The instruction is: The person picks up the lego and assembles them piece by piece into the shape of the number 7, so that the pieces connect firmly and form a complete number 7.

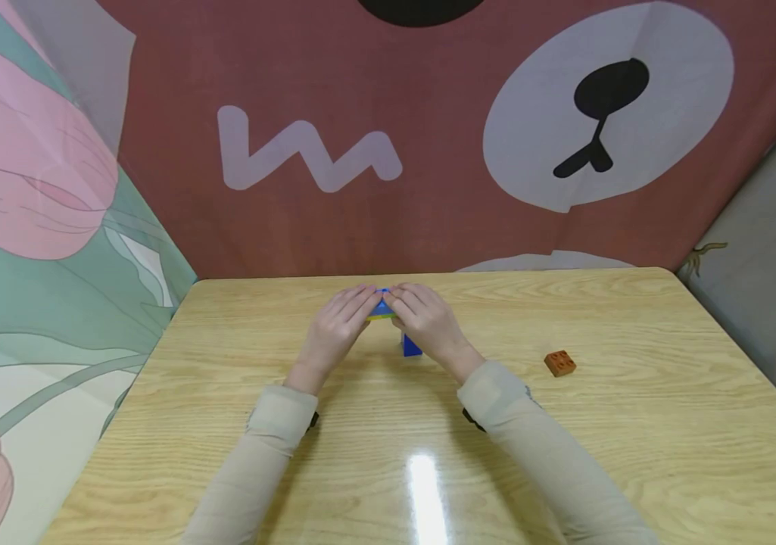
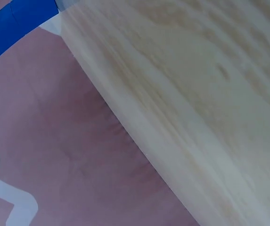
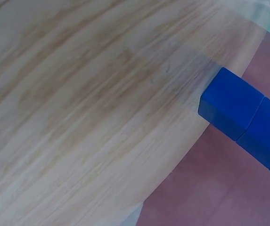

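Over the far part of the table, my left hand (image 1: 335,327) and right hand (image 1: 431,322) meet at a blue toy building brick (image 1: 381,309). The fingers of both hands hold it from either side and cover much of it. A thin yellow-green strip (image 1: 381,318) shows along its lower edge. Below and partly behind the right hand stands a stack of blue bricks (image 1: 411,347). In the right wrist view the blue stack (image 3: 238,106) shows seams between its bricks. Blue bricks (image 2: 19,26) also enter the top left corner of the left wrist view. Neither wrist view shows fingers.
An orange-brown studded brick (image 1: 560,363) lies on the wooden table (image 1: 633,439), right of the right hand. Behind the table's far edge hangs a reddish-brown printed cloth (image 1: 428,219). Small dark objects (image 1: 473,418) peek out beside both sleeve cuffs.
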`<state>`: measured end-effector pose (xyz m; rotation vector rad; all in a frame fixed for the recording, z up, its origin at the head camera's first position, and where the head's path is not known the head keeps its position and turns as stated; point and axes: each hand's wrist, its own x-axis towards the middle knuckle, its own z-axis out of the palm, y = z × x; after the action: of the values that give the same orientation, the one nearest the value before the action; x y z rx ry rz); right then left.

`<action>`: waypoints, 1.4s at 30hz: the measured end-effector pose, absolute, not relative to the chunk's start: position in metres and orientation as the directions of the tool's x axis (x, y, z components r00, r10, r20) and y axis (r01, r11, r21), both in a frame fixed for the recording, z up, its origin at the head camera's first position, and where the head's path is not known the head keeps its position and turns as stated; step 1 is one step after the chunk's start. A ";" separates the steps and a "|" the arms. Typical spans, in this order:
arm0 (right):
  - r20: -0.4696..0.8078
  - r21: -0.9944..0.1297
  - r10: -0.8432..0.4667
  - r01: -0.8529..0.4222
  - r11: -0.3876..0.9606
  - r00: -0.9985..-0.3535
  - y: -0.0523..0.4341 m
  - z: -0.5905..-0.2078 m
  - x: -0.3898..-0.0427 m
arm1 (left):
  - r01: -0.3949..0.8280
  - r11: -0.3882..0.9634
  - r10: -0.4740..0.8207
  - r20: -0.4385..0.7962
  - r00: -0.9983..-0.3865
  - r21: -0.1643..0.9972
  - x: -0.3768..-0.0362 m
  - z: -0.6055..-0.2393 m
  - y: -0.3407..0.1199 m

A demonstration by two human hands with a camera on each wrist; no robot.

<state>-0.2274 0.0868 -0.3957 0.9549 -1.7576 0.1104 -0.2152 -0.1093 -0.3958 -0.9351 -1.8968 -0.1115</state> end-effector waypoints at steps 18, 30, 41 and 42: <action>0.834 0.335 -0.529 -0.621 0.709 -0.154 0.089 -0.400 -0.229 | 0.473 0.436 0.240 0.407 -0.881 0.766 -0.210 -0.386 -0.109; 0.789 0.247 -0.543 -0.660 0.709 -0.287 0.097 -0.397 -0.221 | 0.241 0.267 0.164 0.203 -0.965 0.933 -0.210 -0.382 -0.105; 0.688 -0.024 -0.548 -0.770 0.637 -0.475 0.120 -0.378 -0.215 | 0.211 0.280 0.171 0.168 -0.971 0.936 -0.211 -0.382 -0.103; 0.680 -0.082 -0.524 -0.763 0.641 -0.513 0.124 -0.376 -0.214 | 0.208 0.288 0.169 0.164 -0.972 0.935 -0.211 -0.382 -0.103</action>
<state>-0.2136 0.1238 -0.3757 0.9987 -2.2361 0.4989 -0.2109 -0.1031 -0.3819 -0.3650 -2.4948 -1.8187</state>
